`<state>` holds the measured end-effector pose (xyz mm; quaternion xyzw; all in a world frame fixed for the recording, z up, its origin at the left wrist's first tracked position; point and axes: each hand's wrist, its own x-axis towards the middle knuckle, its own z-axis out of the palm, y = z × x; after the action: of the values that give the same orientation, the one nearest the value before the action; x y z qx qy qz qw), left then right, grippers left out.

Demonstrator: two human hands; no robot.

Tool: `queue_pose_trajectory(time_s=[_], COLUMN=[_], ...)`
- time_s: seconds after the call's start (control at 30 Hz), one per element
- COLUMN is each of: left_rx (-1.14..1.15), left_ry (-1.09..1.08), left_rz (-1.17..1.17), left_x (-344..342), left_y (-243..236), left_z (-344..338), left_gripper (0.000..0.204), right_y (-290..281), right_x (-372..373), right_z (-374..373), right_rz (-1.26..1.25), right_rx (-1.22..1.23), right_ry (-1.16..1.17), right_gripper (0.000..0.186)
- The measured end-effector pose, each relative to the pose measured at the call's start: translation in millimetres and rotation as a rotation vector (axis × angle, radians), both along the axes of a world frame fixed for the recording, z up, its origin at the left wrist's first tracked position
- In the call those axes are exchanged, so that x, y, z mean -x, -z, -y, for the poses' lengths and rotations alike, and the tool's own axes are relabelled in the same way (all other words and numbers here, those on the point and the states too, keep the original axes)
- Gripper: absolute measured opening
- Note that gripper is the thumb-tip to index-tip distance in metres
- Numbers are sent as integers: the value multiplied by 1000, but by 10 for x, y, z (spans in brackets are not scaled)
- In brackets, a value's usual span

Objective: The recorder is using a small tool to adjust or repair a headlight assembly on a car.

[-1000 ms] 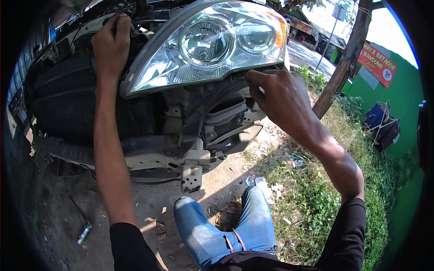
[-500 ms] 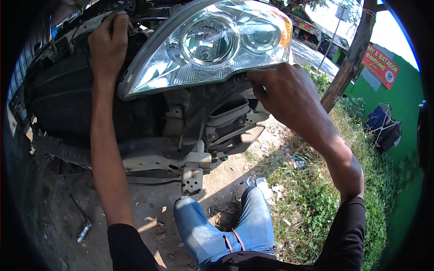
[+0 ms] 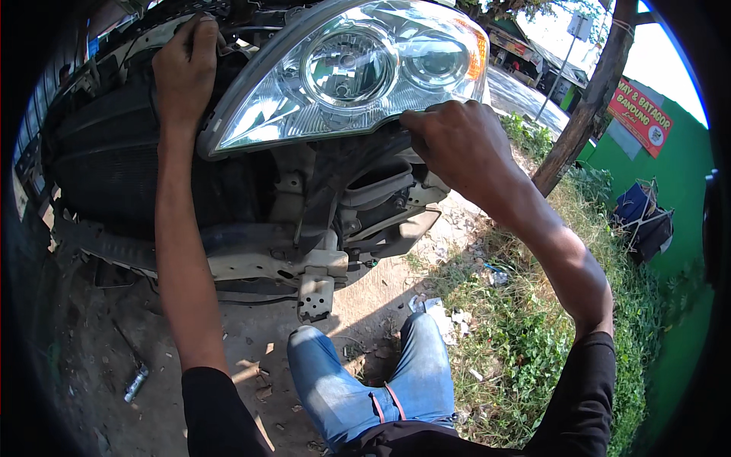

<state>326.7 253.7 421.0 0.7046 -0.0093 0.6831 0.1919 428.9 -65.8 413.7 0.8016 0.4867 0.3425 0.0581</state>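
A large car headlight (image 3: pixel 274 126) with a clear lens and an orange corner sits at the front corner of a car with its bumper off. My right hand (image 3: pixel 464 145) is closed at the lens's lower right edge, with the thumb and bent fingers against the rim. Left of the headlight, my left hand (image 3: pixel 185 72) is closed in a fist at the car's upper front frame. Whatever its fingers hold is hidden behind the hand. Below my left hand lies the dark radiator (image 3: pixel 114 179).
A metal bracket with holes (image 3: pixel 316 293) juts out below the headlight, close to my knees (image 3: pixel 312 350). A silver cylinder (image 3: pixel 136 383) lies on the dirt at left. On the right are grass (image 3: pixel 525 343), a wooden post (image 3: pixel 586 99) and a green wall (image 3: pixel 685 198).
My right hand has slid slightly left along the headlight's lower edge. The left hand stays at the frame. The whole view has shifted a little.
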Motion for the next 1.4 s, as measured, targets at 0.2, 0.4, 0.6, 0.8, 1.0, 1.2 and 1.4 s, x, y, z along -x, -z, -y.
queue_pose_trajectory(time_s=[0.2, 0.4, 0.6, 0.8, 1.0, 1.2, 1.4], left_rx=[-8, 13, 5, 6, -25, 34, 19], left_ry=[-16, -16, 17, 17, 24, -12, -31], left_rz=[-3, 2, 18, 33, 30, 5, 22], left_x=[27, 34, 5, 16, 44, 17, 25], left_y=[-9, -9, 8, 12, -34, -52, -36], left_z=[44, 33, 16, 13, -6, -16, 6], left_gripper=[36, 37, 36, 33, 34, 34, 36], right_y=[18, 19, 77, 43, 7, 69, 71], right_x=[32, 256, 168, 227, 95, -33, 1], right_z=[21, -16, -30, -7, -31, -58, 35], right_rz=[-27, 46, 50, -25, -62, -103, -42], right_rx=[49, 134, 40, 42, -32, -72, -72], right_ry=[49, 90, 36, 61, 3, -8, -29], right_gripper=[13, 12, 13, 11, 14, 15, 18])
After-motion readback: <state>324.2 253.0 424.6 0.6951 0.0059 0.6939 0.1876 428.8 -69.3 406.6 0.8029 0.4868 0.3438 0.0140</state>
